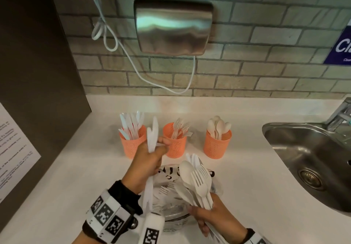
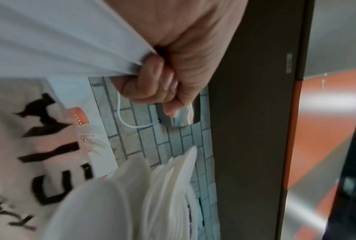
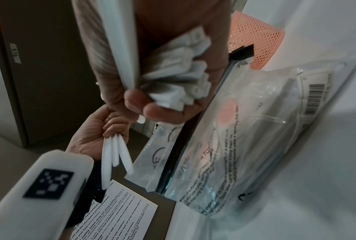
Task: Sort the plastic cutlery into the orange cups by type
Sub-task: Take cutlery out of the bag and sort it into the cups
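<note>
Three orange mesh cups stand in a row on the white counter: the left cup [image 1: 131, 144] holds knives, the middle cup [image 1: 175, 143] forks, the right cup [image 1: 216, 144] spoons. My left hand [image 1: 148, 165] grips a few white plastic knives [image 1: 152, 139], blades up, just in front of the left and middle cups. In the right wrist view those knife handles [image 3: 115, 152] stick out below the left hand's fist. My right hand [image 1: 207, 215] holds a mixed bundle of spoons and forks [image 1: 197, 183] over the clear bag [image 1: 171, 196]; their handle ends [image 3: 179, 78] fan out in the right wrist view.
A steel sink [image 1: 307, 158] with a tap [image 1: 340, 116] lies to the right. A tiled wall carries a metal dispenser [image 1: 172, 27] and a loose white cable [image 1: 117, 42]. A dark cabinet [image 1: 38, 72] with a printed sheet [image 1: 13, 148] closes the left side.
</note>
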Demonstrator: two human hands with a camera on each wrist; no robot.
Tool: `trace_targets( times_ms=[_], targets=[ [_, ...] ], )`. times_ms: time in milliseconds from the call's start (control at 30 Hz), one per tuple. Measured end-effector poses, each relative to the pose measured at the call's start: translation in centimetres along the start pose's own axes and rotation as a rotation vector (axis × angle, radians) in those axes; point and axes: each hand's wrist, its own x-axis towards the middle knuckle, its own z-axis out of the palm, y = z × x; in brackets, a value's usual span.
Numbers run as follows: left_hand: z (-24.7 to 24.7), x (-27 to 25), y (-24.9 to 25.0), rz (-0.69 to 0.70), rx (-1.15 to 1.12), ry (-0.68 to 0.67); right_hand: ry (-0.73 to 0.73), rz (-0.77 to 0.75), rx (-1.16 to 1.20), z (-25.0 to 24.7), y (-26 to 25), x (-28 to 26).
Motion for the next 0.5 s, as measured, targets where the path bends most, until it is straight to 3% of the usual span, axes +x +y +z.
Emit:
trace_targets(
  times_ms=[333, 500],
  targets=[
    [2.0, -0.5, 0.1, 0.056, 0.177, -0.266, -0.045, -0.069, -0.064, 0.3, -0.4, -0.5],
    [1.8, -0.5, -0.3, 0.07, 0.306, -0.236, 0.007, -0.081, -0.118, 0.2, -0.1, -0.5]
  ],
)
